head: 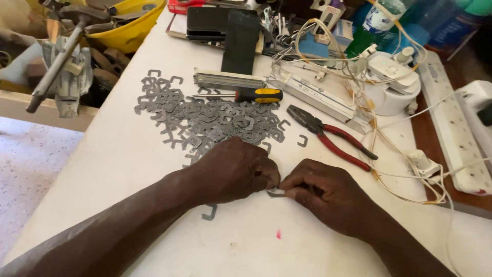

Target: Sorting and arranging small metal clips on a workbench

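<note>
My left hand [233,169] and my right hand [328,192] meet at the middle of a white table [118,154]. Their fingertips pinch one small grey U-shaped metal plate [275,193] between them, flat against the tabletop. Just beyond my left hand lies a spread pile of several similar grey metal plates [205,115]. One loose plate [209,212] rests under my left forearm.
Red-handled pliers [328,136] lie beyond my right hand. A yellow-and-black screwdriver [251,95] sits behind the pile, by a long metal casing [318,97]. Tangled pale wires [379,133], white sockets and a power strip [451,123] crowd the right. A yellow helmet [130,28] is far left.
</note>
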